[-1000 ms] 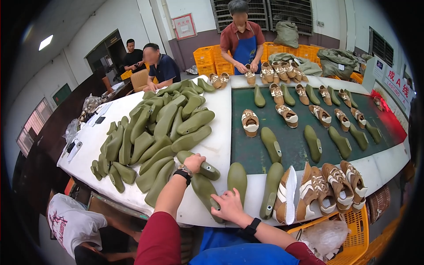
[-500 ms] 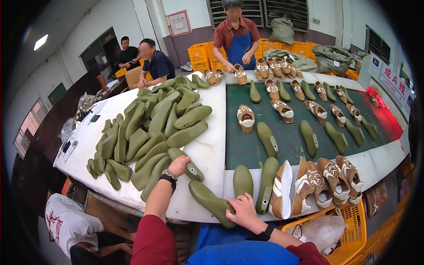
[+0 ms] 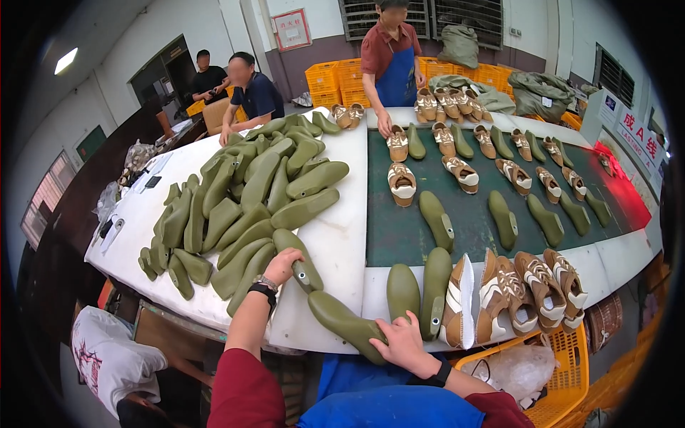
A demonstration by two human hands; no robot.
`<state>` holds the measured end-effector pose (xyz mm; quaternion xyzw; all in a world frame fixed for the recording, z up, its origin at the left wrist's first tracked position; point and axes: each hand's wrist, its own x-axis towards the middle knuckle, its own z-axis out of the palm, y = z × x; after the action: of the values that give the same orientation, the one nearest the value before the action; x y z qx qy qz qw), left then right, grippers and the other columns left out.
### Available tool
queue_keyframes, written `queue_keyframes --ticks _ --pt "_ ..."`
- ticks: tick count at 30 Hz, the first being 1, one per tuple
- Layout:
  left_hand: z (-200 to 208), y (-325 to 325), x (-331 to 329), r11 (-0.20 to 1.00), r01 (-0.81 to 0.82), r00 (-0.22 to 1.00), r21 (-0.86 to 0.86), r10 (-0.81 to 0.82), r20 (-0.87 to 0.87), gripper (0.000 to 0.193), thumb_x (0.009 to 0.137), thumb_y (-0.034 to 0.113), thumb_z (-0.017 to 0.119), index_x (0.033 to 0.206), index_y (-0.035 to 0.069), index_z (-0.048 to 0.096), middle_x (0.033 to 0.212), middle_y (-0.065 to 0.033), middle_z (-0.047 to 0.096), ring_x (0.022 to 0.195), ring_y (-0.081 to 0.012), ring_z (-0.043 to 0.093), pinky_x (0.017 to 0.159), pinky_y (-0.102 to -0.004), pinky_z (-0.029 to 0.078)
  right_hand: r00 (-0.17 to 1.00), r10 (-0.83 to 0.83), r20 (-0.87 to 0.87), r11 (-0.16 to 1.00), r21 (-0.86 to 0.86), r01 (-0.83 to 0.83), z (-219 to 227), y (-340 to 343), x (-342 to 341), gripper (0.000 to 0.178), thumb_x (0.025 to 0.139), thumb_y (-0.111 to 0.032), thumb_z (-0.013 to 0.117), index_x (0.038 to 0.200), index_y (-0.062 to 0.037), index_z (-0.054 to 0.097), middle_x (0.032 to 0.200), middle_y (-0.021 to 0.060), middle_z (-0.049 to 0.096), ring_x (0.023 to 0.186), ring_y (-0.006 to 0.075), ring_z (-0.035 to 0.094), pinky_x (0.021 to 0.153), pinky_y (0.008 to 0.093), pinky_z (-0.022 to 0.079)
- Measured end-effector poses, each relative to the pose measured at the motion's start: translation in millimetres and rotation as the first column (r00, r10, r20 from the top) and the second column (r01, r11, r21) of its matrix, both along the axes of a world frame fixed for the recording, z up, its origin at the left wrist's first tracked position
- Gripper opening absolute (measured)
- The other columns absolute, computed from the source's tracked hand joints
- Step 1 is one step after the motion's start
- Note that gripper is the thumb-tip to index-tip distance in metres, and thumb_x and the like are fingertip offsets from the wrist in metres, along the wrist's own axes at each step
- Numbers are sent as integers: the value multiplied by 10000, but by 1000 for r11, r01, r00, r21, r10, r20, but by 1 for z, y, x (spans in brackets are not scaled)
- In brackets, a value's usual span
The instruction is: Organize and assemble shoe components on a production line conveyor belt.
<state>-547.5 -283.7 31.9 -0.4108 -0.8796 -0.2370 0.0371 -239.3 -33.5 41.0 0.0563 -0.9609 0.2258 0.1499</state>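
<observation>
Your left hand (image 3: 282, 265) rests with fingers curled on a green shoe form (image 3: 298, 259) at the pile's (image 3: 242, 192) near edge. Your right hand (image 3: 403, 341) grips another green form (image 3: 342, 322) lying slantwise on the white worktop's (image 3: 335, 242) front edge, beside upright forms and shoes (image 3: 514, 292).

A shoe factory floor is showing here: olive-green shoe lasts (image 3: 250, 207) are lying heaped on a long white surface (image 3: 342, 242), half-made shoes (image 3: 528, 285) are riding a green belt (image 3: 471, 214), and an aproned worker (image 3: 392, 64) is standing before stacked yellow crates (image 3: 335, 82).
</observation>
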Motion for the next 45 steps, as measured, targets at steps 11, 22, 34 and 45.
queue_keyframes --ticks 11,22,34,45 --pt "18 -3 70 987 160 987 -4 -160 -16 303 666 -153 506 891 30 596 1053 -140 583 1043 -338 534 902 -365 453 992 -61 -110 997 34 65 0 -40 -36 474 787 -306 656 1193 -83 557 1012 119 589 973 275 517 981 493 317" --pt "4 16 157 857 -424 843 293 255 473 481 816 216 667 1237 26 531 1443 -258 276 1332 -367 311 1068 -393 290 967 -121 -226 986 -138 91 -18 -31 -86 465 773 -295 666 1192 -123 558 1230 166 471 1195 353 389 1015 495 295" --pt "-8 36 151 918 -341 934 200 308 179 513 783 243 727 1179 -26 541 1385 -262 282 1283 -409 305 1063 -438 284 946 -149 289 694 -650 308 -45 13 -88 470 860 -342 583 1228 -53 531 988 206 646 911 367 620 790 446 491" --pt "-3 55 163 933 -360 924 17 359 -127 539 752 314 715 1197 52 564 1363 -246 376 1294 -482 259 1024 -547 291 939 -344 -22 899 -298 322 -13 24 -63 259 788 -153 611 1032 -66 604 924 114 596 880 334 586 751 437 490"
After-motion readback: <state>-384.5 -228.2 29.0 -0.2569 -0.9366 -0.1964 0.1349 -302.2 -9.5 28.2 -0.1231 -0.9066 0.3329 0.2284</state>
